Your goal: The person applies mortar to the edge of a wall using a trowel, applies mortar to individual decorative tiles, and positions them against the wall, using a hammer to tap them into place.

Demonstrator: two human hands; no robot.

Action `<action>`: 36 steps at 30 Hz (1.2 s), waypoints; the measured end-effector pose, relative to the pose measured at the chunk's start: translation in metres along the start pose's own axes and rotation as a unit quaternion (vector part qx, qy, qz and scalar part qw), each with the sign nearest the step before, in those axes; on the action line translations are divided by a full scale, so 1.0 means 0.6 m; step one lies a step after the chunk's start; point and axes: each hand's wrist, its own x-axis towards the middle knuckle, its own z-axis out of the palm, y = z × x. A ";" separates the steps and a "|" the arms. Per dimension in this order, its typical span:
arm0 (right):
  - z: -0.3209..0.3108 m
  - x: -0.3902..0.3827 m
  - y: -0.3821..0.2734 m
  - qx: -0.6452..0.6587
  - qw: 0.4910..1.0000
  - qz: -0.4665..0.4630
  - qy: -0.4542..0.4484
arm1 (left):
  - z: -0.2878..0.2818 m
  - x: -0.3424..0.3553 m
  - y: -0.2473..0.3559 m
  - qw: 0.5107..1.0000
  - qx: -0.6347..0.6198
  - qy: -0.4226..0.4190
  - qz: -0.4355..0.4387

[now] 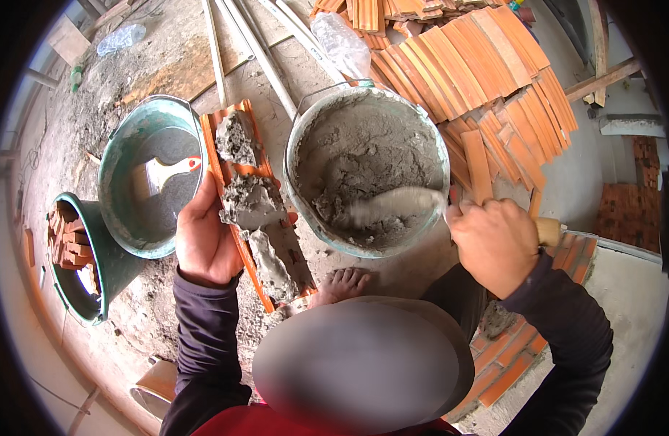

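Observation:
My left hand (206,238) holds a long orange clay tile (213,152) by its left edge, tilted upright beside the mortar bucket. Grey mortar (253,201) lies on the tile in three rough clumps, from top to bottom. My right hand (496,243) is closed round the wooden handle of a trowel (401,205). The trowel's blade, slightly blurred, reaches over the right rim into a bucket (441,160) of wet grey mortar. Some of the blade's edge blends into the mortar.
Left of the tile stands a green bucket (108,174) of greyish water with a paintbrush (167,173). A tipped bucket (106,291) holds broken brick pieces. Stacked orange tiles (472,65) fill the far right. Pipes (251,47) lie behind; a bare foot (342,285) is near the mortar bucket.

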 end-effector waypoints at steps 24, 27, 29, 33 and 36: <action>0.011 0.015 0.013 0.037 0.999 -0.030 0.021 | -0.010 -0.002 -0.009 0.999 -0.003 0.030 0.016; 0.029 0.008 0.011 0.068 0.997 -0.041 0.014 | -0.008 0.005 -0.010 0.999 0.000 0.035 0.005; 0.035 0.015 0.010 0.093 0.994 -0.059 0.013 | -0.007 0.006 -0.009 1.000 -0.003 0.018 0.006; 0.020 0.039 0.038 0.123 0.991 -0.051 -0.010 | -0.002 0.005 -0.008 0.999 -0.013 0.053 -0.005; 0.002 0.051 0.065 0.140 0.988 -0.058 -0.041 | 0.005 0.010 -0.004 0.999 -0.022 0.019 -0.030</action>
